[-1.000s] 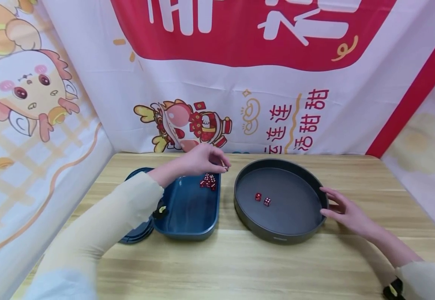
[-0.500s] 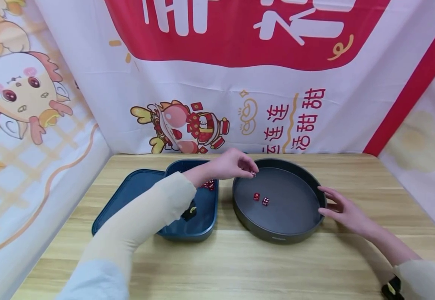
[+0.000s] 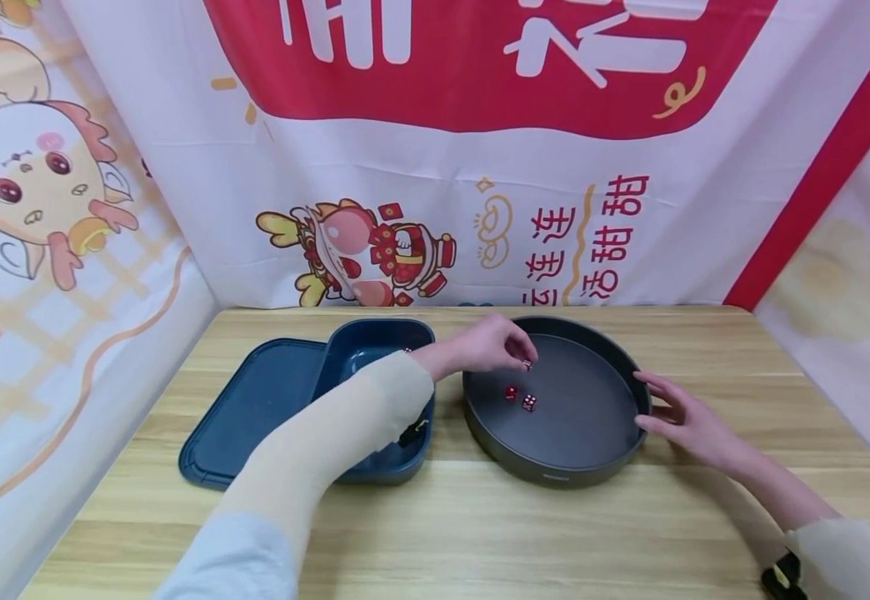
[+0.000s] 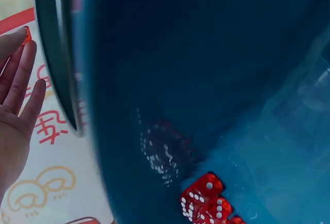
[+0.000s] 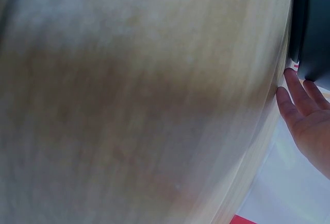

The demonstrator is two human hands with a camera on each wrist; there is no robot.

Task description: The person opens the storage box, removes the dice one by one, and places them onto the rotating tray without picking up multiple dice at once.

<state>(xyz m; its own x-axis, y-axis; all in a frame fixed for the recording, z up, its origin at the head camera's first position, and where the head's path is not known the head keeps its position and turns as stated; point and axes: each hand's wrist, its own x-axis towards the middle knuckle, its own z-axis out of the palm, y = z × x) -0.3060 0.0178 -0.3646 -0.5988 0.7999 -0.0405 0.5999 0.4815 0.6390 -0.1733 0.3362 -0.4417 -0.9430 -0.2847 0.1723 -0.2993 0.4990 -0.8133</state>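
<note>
A dark blue lid (image 3: pixel 251 408) lies flat at the left of the wooden table (image 3: pixel 435 533), with a blue box (image 3: pixel 378 346) touching its right edge; inside the box a small heap of red dice (image 4: pixel 209 203) sits against one wall, plain in the left wrist view. The left hand (image 3: pixel 491 346) reaches from the box across the rim of the round grey tray (image 3: pixel 555 479), its fingertips curled into a pinch on a single red die (image 3: pixel 528 364) held just above the tray floor. Two more dice (image 3: pixel 520 397) lie side by side on that floor, just below the held one. At the right, the right hand (image 3: pixel 686 421) rests with relaxed, straight fingers against the tray's outer rim, holding nothing. The die looks small, hard and very light, with smooth glossy faces that would likely slip from a loose hold; a fingertip pinch on two opposite flat faces seems the sure way to take it. It should stand a short drop without harm, though it would probably bounce or roll on the tray's hard floor.
</note>
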